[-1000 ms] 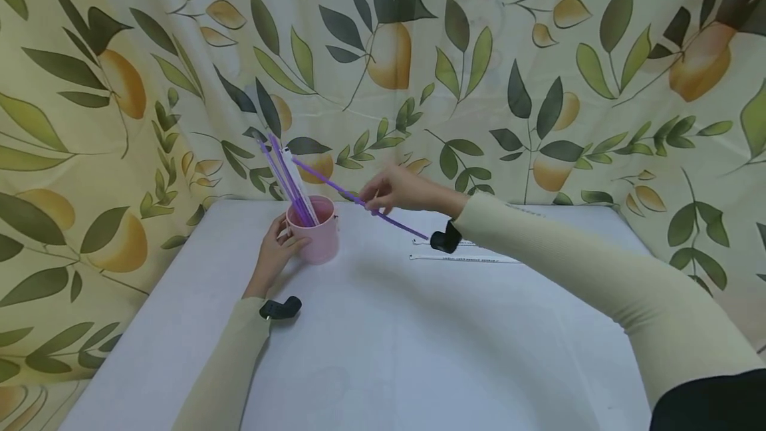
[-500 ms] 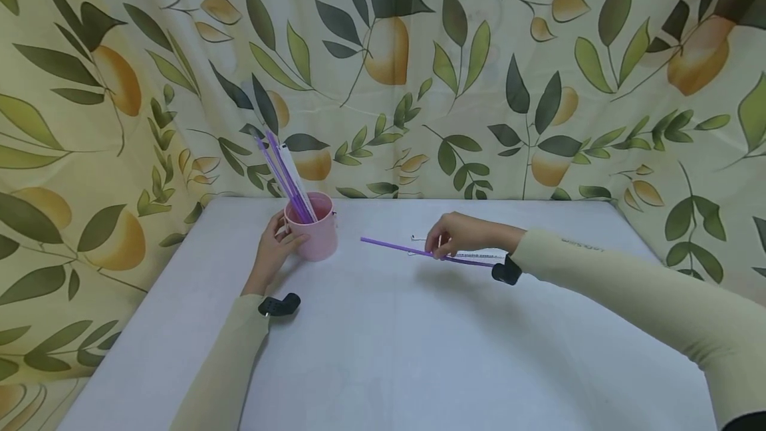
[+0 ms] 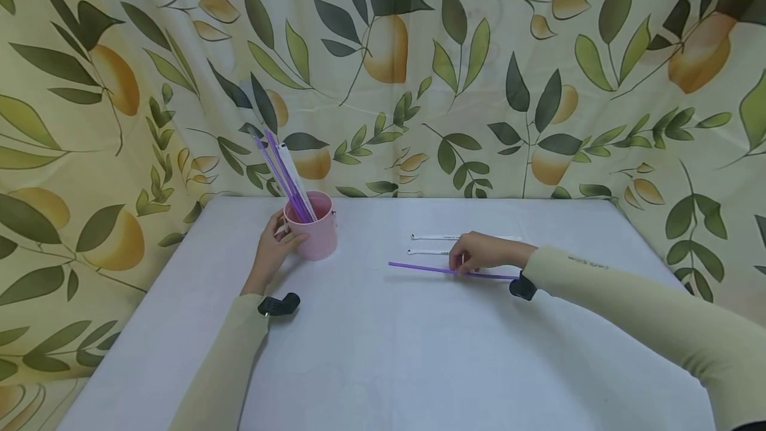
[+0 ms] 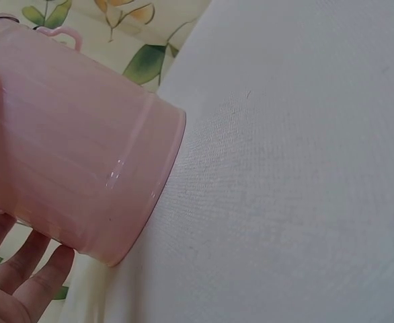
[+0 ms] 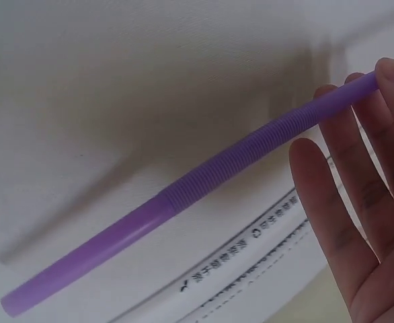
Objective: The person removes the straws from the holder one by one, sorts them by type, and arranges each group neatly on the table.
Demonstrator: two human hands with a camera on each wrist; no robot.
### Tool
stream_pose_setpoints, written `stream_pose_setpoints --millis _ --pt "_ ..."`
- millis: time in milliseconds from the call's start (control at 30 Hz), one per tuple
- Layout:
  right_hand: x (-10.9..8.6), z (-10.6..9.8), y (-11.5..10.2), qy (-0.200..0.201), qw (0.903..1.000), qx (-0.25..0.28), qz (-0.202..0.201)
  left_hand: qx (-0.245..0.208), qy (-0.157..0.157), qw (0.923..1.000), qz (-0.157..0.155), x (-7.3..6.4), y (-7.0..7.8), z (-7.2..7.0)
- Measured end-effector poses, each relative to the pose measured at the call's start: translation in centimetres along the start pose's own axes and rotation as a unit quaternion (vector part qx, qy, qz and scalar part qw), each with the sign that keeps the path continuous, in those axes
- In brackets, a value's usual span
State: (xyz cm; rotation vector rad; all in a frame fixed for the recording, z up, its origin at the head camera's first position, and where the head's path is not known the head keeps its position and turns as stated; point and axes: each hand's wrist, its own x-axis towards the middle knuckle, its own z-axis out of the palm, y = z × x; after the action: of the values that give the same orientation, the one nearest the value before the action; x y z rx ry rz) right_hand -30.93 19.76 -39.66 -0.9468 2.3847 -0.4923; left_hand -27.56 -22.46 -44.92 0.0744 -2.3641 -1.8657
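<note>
On white cloth (image 3: pixel 383 351), hands (image 3: pixel 276 246) (image 3: pixel 487 251) grip a cup (image 3: pixel 320 239) (left) and straw (image 5: pixel 224 159) (right), partly hiding printed strips (image 3: pixel 433 237).

A person's two arms are in long sleeves of soft, pale yellowish green. The left sleeve (image 3: pixel 224 364) looks smooth. The right sleeve (image 3: pixel 622 311) has fine creases and a short line of small dark lettering (image 3: pixel 588 263), too small to read. At the end of the left sleeve sits a black, bent wrist device (image 3: pixel 278 304) with a rounded tip; a second black device (image 3: pixel 523 287), stubbier, sits at the right. The left hand (image 3: pixel 276 245) and right hand (image 3: pixel 487 250) are bare.
</note>
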Motion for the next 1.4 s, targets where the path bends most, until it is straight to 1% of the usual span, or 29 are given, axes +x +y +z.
stream_pose_setpoints --millis 100,267,333,433,500,567,667,700,800,900,1000,1233,1400 --pt "-0.1 0.3 0.5 0.008 0.9999 -0.005 -0.005 0.0 0.0 1.0 0.007 -0.1 0.0 0.0" --pt "-0.3 0.9 1.0 0.024 0.9996 -0.015 -0.009 0.0 0.005 0.9995 0.032 -0.3 0.0 0.0" --pt "-0.4 1.1 1.1 0.034 0.9991 -0.02 -0.016 0.002 0.006 0.9994 0.035 -0.4 0.0 0.1" --pt "-0.5 1.4 1.2 0.042 0.9987 -0.023 -0.016 0.001 0.009 0.9997 0.024 -0.4 0.1 0.1" --pt "-0.7 1.6 1.2 0.042 0.9987 -0.024 -0.016 -0.002 0.004 1.0 0.006 -0.3 0.1 0.1" --pt "-0.8 1.8 1.1 0.04 0.999 -0.021 -0.005 -0.002 0.003 0.9999 -0.01 -0.2 0.1 0.2" --pt "-1.0 2.1 0.9 0.041 0.9989 -0.024 -0.001 -0.003 -0.006 0.9996 -0.027 -0.8 1.3 0.2" --pt "-1.0 2.1 0.9 0.042 0.9988 -0.024 -0.001 -0.003 -0.007 0.9995 -0.029 -0.9 1.4 0.1" --pt "-1.1 2.3 0.8 0.047 0.9985 -0.028 -0.008 -0.002 -0.01 0.9995 -0.03 -1.0 1.6 0.1" --pt "-1.3 2.4 0.7 0.049 0.9984 -0.024 -0.012 0.003 -0.005 0.9997 -0.024 -0.3 0.5 0.1" --pt "-1.4 2.5 0.5 0.046 0.9986 -0.022 -0.012 0.005 -0.003 0.9999 -0.016 -0.2 0.2 0.1" --pt "-1.5 2.6 0.3 0.048 0.9986 -0.022 -0.007 0.001 0.001 0.9999 -0.011 -0.2 0.3 0.1" --pt "-1.3 2.8 0.5 0.048 0.9985 -0.024 -0.014 0.009 0.003 0.9998 -0.014 -0.2 0.3 0.1"
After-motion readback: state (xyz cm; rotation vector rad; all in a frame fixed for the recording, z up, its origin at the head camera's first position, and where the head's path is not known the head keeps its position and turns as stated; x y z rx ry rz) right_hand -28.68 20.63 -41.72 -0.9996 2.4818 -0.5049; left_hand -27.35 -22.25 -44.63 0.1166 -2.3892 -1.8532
